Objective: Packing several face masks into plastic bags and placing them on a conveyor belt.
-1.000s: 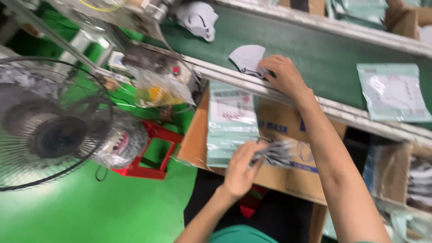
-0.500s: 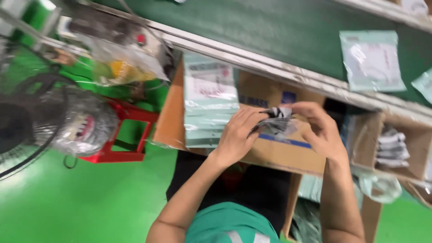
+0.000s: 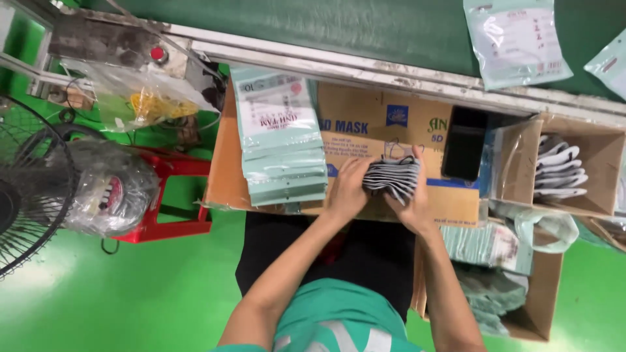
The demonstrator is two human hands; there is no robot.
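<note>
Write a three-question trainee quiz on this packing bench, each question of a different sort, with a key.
1. True or false: both hands grip the stack of grey face masks.
2. The pile of pale green pouches lies on the side of which hand: A the left hand, B the right hand?
3. Fill in: more grey masks sit in an open cardboard ____ at the right.

Key: 1 true; 2 A; 3 box.

Both hands press a stack of grey face masks [image 3: 392, 177] between them over a flattened cardboard box [image 3: 391, 130]; left hand [image 3: 347, 189] at nine o'clock of it, right hand [image 3: 409, 199] at four; pale green pouches [image 3: 280, 140] stacked further at nine; green conveyor belt [image 3: 339, 26] at twelve.
</note>
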